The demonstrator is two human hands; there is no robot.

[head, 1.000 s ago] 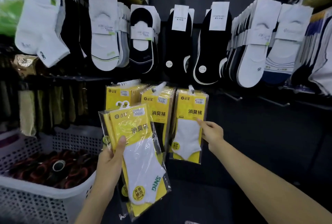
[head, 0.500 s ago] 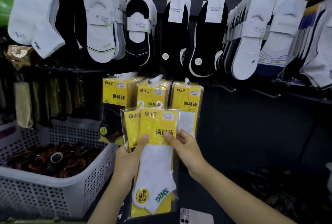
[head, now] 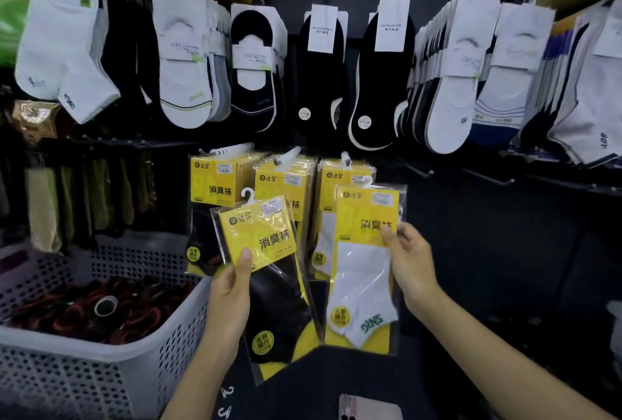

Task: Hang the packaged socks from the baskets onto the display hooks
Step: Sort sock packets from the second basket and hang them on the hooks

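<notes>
Beside the perforated basket (head: 67, 382), the left grip (head: 232, 291) is clamped on a black-sock pack (head: 266, 237), held low, probably waiting its turn. The right grip (head: 412, 261) pinches a white-sock pack (head: 361, 271), hanger raised toward the hung white-sock packs (head: 331, 184), likely to be threaded on.

Only the person's two arms show, and both are bare. The left hand (head: 232, 288) and the right hand (head: 409, 261) are uncovered, with slim fingers and thumbnails that look short; finer detail is too blurred to tell. The left forearm (head: 202, 369), near and left of middle, is bare along all its visible length. The right forearm (head: 505, 352), toward the near right corner, is likewise bare to the frame's edge.
</notes>
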